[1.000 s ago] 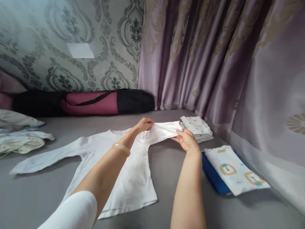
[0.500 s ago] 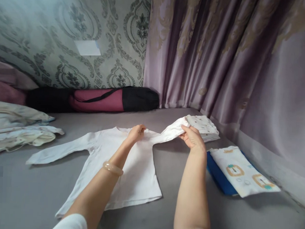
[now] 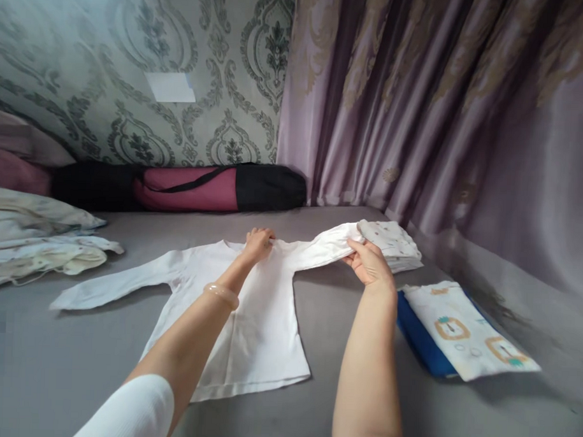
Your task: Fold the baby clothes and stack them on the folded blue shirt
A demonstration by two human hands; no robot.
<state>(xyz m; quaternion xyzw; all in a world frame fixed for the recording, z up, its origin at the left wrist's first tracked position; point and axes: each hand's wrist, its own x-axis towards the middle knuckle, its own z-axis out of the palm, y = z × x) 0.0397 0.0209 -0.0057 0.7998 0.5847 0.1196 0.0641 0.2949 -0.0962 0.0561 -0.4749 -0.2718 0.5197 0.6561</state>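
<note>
Your white long-sleeved shirt point(image 3: 268, 326) lies spread, lightly creased, short of the far edge of the grey sheet point(image 3: 320, 334). Your right hand point(image 3: 370, 264) pinches one cuff point(image 3: 352, 235); your left hand point(image 3: 259, 244) touches near the neckline, grip unclear.

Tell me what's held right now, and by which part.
The white shirt, its sleeve pinched near the cuff by the right hand. The left hand is by the neckline; whether it holds cloth is unclear.
</note>
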